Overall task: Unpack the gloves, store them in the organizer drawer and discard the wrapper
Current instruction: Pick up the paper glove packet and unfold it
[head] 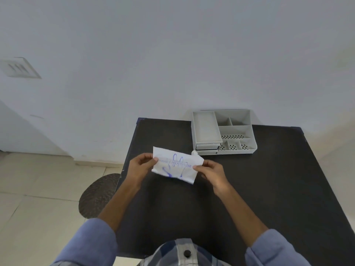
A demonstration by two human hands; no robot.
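A white paper glove packet (176, 166) with blue hand drawings and print is held above the black table (259, 189). My left hand (141, 167) pinches its left edge and my right hand (210, 172) pinches its right edge. The packet's top right corner is torn or folded up. The gloves inside are hidden. A grey desk organizer (222, 131) stands at the table's far edge, just beyond the packet. Its two small drawers (207, 147) at the front left look closed.
The organizer has several open compartments, some with perforated floors. A white wall rises right behind the table. Left of the table lie a tiled floor and a round dark woven mat (98, 194). No bin is in view.
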